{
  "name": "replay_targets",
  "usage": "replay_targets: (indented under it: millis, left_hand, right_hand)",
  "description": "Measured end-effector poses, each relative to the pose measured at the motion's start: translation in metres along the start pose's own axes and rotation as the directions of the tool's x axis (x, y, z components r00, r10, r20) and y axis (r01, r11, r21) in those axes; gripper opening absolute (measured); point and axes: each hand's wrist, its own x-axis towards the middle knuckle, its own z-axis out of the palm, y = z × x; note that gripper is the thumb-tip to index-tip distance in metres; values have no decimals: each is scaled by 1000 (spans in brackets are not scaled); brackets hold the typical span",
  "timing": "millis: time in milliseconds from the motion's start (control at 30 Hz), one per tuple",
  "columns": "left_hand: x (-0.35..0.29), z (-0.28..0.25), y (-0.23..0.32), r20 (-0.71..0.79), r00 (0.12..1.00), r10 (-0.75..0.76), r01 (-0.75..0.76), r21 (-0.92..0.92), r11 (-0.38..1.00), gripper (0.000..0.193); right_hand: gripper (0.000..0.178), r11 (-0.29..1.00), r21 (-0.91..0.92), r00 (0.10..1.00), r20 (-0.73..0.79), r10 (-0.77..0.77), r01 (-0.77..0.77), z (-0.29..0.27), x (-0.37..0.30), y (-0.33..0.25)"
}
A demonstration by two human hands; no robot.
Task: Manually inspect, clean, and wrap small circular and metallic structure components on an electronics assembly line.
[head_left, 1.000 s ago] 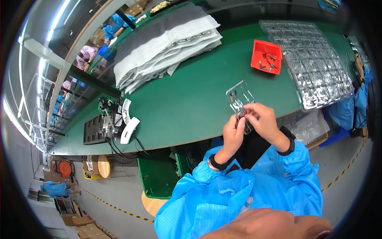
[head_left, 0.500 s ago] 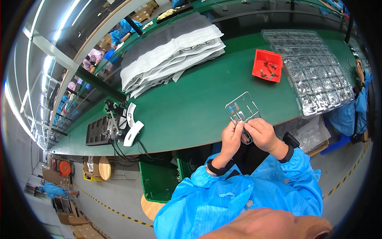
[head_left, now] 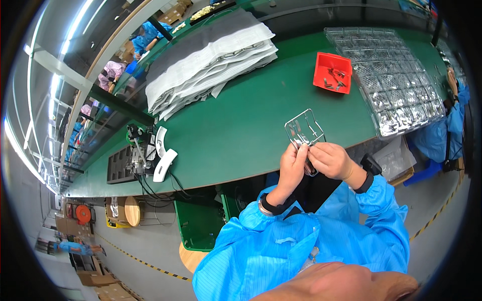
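My left hand (head_left: 291,166) and my right hand (head_left: 329,159) meet over the front edge of the green table. Between them they hold a clear plastic tray (head_left: 304,126) with a shiny rim, tilted up. The fingers of both hands are closed on its near end, thumbs close together. Whether a small part also sits between the fingertips is hidden. Beyond the tray stands a red bin (head_left: 332,72) with several small metal parts in it. To its right lies a wide stack of clear blister trays (head_left: 396,83) filled with shiny metal parts.
A thick pile of white and grey sheets (head_left: 211,60) lies on the green table (head_left: 236,135). At the left stand a small black device (head_left: 143,150) with white curved pieces, and cables. Below the table edge is a green crate (head_left: 196,226). A co-worker's hand (head_left: 452,80) shows at the far right.
The view has shifted slightly, so the table things sit a little higher and more to the left. Both hands keep hold of the tray, which has tilted slightly.
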Motion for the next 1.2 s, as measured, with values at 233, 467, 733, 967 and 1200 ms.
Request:
replay_targets:
  millis: [233, 467, 733, 967, 1200]
  left_hand:
    - [3, -9, 0, 92, 973, -209, 202, 88, 975, 27]
    - [3, -4, -5, 72, 982, -175, 150, 269, 951, 27]
    - [-2, 7, -3, -3, 923, 386, -323, 539, 778, 17]
    - [2, 3, -19, 2, 889, 458, -391, 522, 758, 29]
    - [5, 5, -18, -54, 932, 358, -316, 362, 877, 32]
  right_hand:
    - [13, 982, 61, 979, 89, -184, 179, -7, -4, 10]
    - [18, 984, 151, 979, 193, 66, -97, -4, -13, 0]
    - [20, 210, 587, 408, 227, 884, -782, 6, -3, -34]
    - [40, -213, 765, 239, 432, 870, -608, 16, 0, -18]
    - [44, -176, 807, 201, 340, 919, -564, 26, -2, -26]
